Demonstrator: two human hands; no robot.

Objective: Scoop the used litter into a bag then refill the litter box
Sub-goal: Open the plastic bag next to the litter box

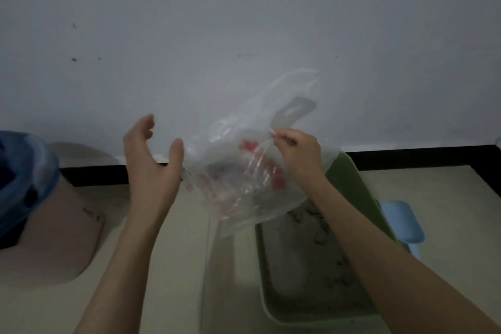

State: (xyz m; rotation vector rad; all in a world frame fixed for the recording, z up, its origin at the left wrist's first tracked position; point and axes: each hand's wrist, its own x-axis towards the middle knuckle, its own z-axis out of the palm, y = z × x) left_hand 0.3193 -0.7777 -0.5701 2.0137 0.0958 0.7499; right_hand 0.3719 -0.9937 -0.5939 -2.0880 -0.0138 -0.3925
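- The bag (244, 168) hangs between both hands, above the litter box's (352, 171) far end.
- A scoop (401, 221) lies just right of the box.
- A bin (54, 225) stands far left.

1. Bag (244, 165): thin clear plastic with red print, crumpled and blurred, held up in the air over the far end of the litter box; I pinch its upper edge
2. Litter box (352, 190): green rectangular tray on the floor, long axis running away from me; brownish clumped litter (320, 236) lies scattered over a pale bottom
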